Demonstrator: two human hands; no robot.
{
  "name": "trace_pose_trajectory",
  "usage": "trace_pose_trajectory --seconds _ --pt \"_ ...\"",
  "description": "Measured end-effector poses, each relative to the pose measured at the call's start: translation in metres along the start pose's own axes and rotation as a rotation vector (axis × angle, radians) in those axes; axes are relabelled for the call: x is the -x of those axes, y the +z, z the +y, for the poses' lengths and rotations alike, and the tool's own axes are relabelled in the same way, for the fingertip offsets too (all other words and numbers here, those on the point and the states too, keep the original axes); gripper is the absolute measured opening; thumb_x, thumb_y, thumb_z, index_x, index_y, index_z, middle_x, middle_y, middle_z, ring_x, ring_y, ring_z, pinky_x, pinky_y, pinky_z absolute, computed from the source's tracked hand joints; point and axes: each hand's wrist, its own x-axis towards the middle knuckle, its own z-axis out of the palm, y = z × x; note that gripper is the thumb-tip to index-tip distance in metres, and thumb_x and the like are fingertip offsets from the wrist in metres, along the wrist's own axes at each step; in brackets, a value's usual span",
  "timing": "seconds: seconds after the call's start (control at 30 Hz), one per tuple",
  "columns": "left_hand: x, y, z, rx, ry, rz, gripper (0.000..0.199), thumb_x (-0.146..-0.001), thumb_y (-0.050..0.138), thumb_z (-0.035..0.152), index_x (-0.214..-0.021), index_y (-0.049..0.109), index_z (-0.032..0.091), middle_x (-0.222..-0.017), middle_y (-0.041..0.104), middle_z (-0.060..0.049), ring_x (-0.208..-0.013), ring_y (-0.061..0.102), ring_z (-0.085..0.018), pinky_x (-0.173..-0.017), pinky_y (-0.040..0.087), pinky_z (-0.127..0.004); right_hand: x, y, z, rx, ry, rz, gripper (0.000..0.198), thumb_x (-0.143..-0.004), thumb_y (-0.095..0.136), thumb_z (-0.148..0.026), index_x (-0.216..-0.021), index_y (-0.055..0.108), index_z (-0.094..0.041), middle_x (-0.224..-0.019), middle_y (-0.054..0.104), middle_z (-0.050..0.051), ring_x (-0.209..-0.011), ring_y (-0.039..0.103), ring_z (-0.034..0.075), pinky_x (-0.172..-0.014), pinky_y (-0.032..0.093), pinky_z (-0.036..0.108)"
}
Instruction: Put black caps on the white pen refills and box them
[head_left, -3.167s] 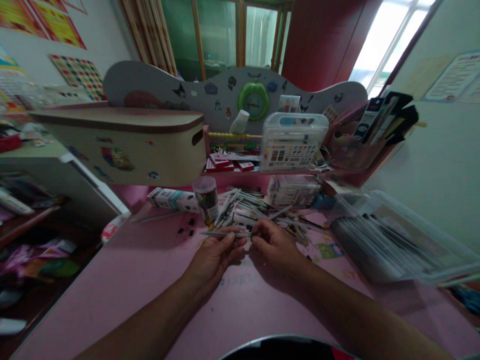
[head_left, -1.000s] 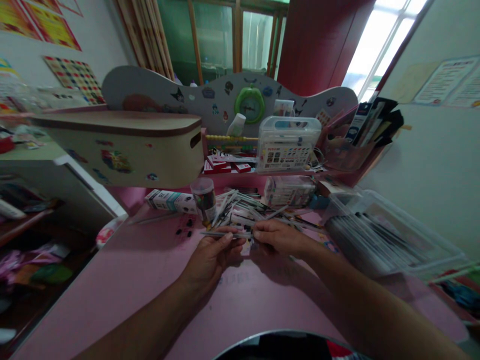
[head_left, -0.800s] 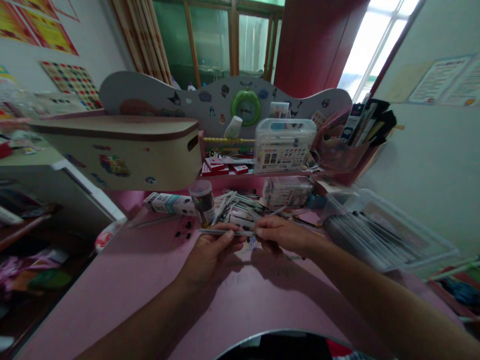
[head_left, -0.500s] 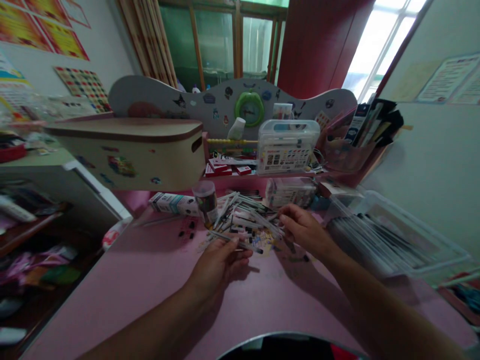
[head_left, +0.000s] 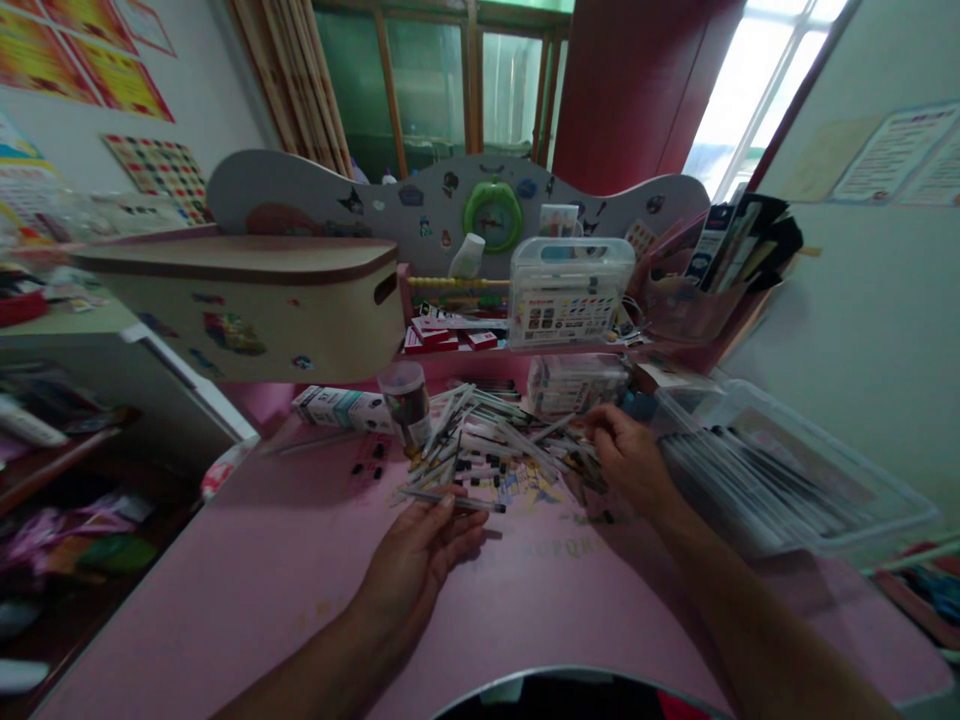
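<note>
Between the thumb and fingers of my left hand [head_left: 420, 540] lies a slim clear pen [head_left: 457, 500] with a dark end, held almost level just above the desk. My right hand [head_left: 630, 460] is at the right side of a loose pile of pen parts [head_left: 517, 435], its fingertips pinched together. What those fingertips grip, if anything, is too small to make out. Clear and pale barrels cross one another in the pile, and small black caps [head_left: 480, 468] lie along its near side. A clear jar [head_left: 405, 400] with dark contents stands at the pile's left.
To the right sits a clear plastic bin [head_left: 810, 480] with many pens in rows. A printed box [head_left: 341, 408] lies at the left on the pink desk [head_left: 525, 610]. Behind are a shelf with a clear carry case [head_left: 570, 300] and a large cream storage box [head_left: 300, 330].
My left hand has shifted slightly left and down with the pen still in it. My right hand has moved a little to the right, along the pile's edge.
</note>
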Motion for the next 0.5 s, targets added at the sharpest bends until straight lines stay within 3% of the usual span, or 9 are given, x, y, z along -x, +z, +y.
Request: trace_pose_trajectory --seconds 0.17,0.37,0.5 --pt "-0.005 -0.005 0.001 0.031 0.024 -0.044 0.009 -0.092 0.057 0.008 -0.092 0.066 0.011 -0.084 0.076 -0.012 -0.077 0.076 -0.021 -0.069 0.064 -0.032 -0.004 0.006 0.016 0.086 -0.018 -0.072 0.021 -0.085 0.047 -0.017 -0.093 0.066 -0.018 -0.096 0.072 0.008 -0.091 0.064 0.022 -0.083 0.045 0.032" --pt "-0.005 -0.006 0.002 0.029 0.028 -0.061 0.012 -0.093 0.054 0.007 -0.093 0.066 0.01 -0.081 0.076 -0.013 -0.072 0.075 -0.02 -0.064 0.065 -0.032 -0.007 0.011 0.028 0.059 0.059 -0.066 0.026 -0.076 0.045 -0.009 -0.088 0.066 -0.017 -0.096 0.072 0.008 -0.092 0.063 0.021 -0.083 0.045 0.031" --pt "-0.003 -0.004 0.004 0.023 0.025 -0.054 0.014 -0.093 0.053 0.006 -0.089 0.066 0.009 -0.078 0.074 -0.012 -0.071 0.075 -0.02 -0.061 0.065 -0.031 -0.009 0.008 0.025 0.091 0.018 -0.082 0.021 -0.078 0.047 -0.012 -0.087 0.065 -0.017 -0.091 0.069 0.007 -0.087 0.061 0.021 -0.08 0.044 0.031"
